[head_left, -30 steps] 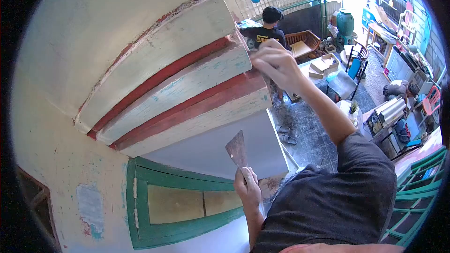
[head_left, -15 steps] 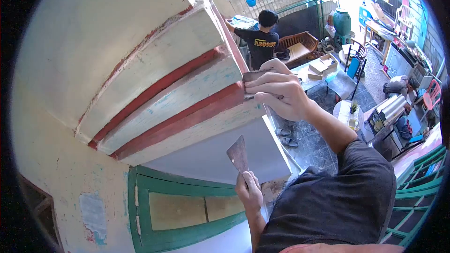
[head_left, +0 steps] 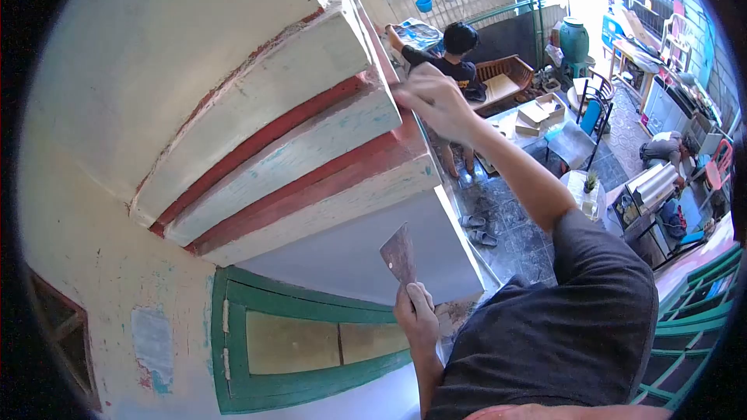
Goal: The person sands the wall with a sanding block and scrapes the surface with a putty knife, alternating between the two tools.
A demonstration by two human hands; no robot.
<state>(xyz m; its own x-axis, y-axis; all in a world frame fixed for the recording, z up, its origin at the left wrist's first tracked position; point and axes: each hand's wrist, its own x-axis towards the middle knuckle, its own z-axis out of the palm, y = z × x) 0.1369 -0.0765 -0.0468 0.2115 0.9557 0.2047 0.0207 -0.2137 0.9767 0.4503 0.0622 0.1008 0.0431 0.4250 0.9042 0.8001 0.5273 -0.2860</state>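
Observation:
My left hand (head_left: 418, 315) is closed around the handle of a putty knife (head_left: 399, 255), its worn flat blade pointing up below the ledge. My right hand (head_left: 442, 103) is raised at the outer corner of the stepped wall moulding (head_left: 311, 148), its fingers bent and blurred by motion. A small brownish piece that looks like folded sandpaper is pinched in it, now mostly hidden by the fingers. White bands with chipped paint alternate with dull red grooves along the moulding.
Below is a green-framed window (head_left: 233, 342). A person in a black shirt (head_left: 443, 70) stands beside a wooden bench (head_left: 506, 78); another person (head_left: 665, 148) crouches at far right. A table with an open box (head_left: 541, 113), chairs and slippers (head_left: 478, 233) occupy the tiled floor.
My right hand has moved up and slightly left along the moulding's corner, from the lower red groove to the upper one. The person in black has leaned over. My left hand stays nearly still.

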